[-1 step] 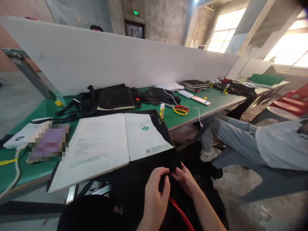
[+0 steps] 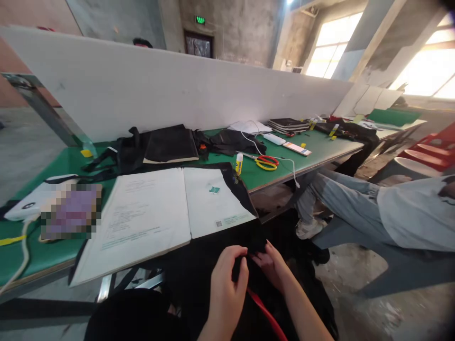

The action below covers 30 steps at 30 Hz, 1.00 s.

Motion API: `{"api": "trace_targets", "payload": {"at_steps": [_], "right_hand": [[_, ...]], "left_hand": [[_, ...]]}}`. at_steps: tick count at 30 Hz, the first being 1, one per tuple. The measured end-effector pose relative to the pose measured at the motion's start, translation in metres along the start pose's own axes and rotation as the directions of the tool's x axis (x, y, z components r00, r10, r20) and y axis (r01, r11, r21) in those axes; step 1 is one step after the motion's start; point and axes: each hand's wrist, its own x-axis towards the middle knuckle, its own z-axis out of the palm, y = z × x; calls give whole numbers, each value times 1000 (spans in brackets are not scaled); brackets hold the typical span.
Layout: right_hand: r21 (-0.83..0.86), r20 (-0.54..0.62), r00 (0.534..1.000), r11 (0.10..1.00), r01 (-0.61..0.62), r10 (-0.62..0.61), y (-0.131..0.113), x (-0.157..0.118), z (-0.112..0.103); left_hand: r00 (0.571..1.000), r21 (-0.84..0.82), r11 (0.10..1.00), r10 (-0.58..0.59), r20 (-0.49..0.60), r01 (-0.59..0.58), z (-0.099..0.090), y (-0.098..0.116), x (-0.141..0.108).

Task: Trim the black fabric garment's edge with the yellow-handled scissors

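An open book (image 2: 152, 213) with white pages lies at the table's front edge, black cloth (image 2: 199, 260) showing along its lower and right sides. Below the book's right page, my left hand (image 2: 231, 279) is closed, thumb and forefinger pinching at the black cloth. Just to its right, my right hand (image 2: 272, 265) has its fingers bent onto the same cloth, close to the left fingertips. Black on black hides the exact edge they hold. A red strip (image 2: 266, 315) runs down between my forearms.
On the green table (image 2: 220, 159) are a glue stick (image 2: 239, 163), scissors (image 2: 266, 162), a phone (image 2: 297, 148) and a black-covered book (image 2: 171, 144). A white power bank-like device (image 2: 39, 196) is at left. A white partition (image 2: 170, 90) stands behind. A seated person's legs (image 2: 337, 199) are at right.
Both hands have shifted very slightly left. The fingers stay on the black cloth, and the book and table items have not moved.
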Motion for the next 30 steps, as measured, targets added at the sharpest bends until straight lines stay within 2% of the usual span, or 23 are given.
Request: {"api": "trace_targets", "payload": {"at_steps": [1, 2, 3, 4, 5, 6, 7, 8, 12, 15, 18, 23, 25, 27, 29, 30], "right_hand": [[42, 5, 1000, 999, -27, 27, -2, 2, -1], [59, 17, 998, 996, -63, 62, -7, 5, -2], [56, 34, 995, 994, -93, 92, -13, 8, -3], [44, 54, 993, 993, -108, 105, -22, 13, -3], [31, 79, 991, 993, -111, 109, -32, 18, -3], [21, 110, 988, 993, -116, 113, -44, 24, -1], [9, 147, 982, 992, -125, 122, -55, 31, 2], [-11, 180, 973, 990, -143, 143, -66, 39, 7], [-248, 177, 929, 928, -277, 324, -98, 68, 31], [-446, 145, 895, 835, -322, 422, -107, 82, 48], [-565, 111, 914, 782, -264, 389, -115, 85, 61], [-651, 66, 945, 732, -203, 321, -130, 83, 72], [-676, 52, 956, 714, -180, 290, -133, 82, 74], [-695, 48, 962, 701, -160, 268, -134, 81, 77], [-705, 56, 966, 695, -143, 254, -134, 79, 82], [-704, 63, 967, 698, -132, 247, -134, 77, 86]], "left_hand": [[995, -112, 989, -101, 7, 101, -3, 1, 5], [968, -255, 934, -245, 53, 250, -6, 0, 10], [912, -402, 820, -391, 128, 408, -8, -1, 15], [839, -527, 665, -504, 207, 529, -8, -2, 19], [773, -617, 511, -573, 273, 598, -8, -5, 23], [730, -674, 398, -607, 315, 622, -8, -7, 27], [717, -710, 340, -614, 330, 617, -6, -9, 30], [728, -733, 327, -606, 322, 596, -5, -10, 34], [784, -710, 415, -533, 318, 570, 3, -16, 50], [797, -661, 487, -523, 302, 570, 8, -18, 62], [803, -612, 558, -545, 241, 561, 11, -19, 71], [845, -530, 685, -520, 125, 500, 13, -14, 73], [849, -498, 707, -513, 126, 502, 13, -11, 71], [851, -435, 737, -497, 172, 518, 12, -7, 65], [878, -339, 811, -421, 228, 477, 9, 2, 57], [903, -288, 863, -354, 242, 415, 6, 9, 52]]}}
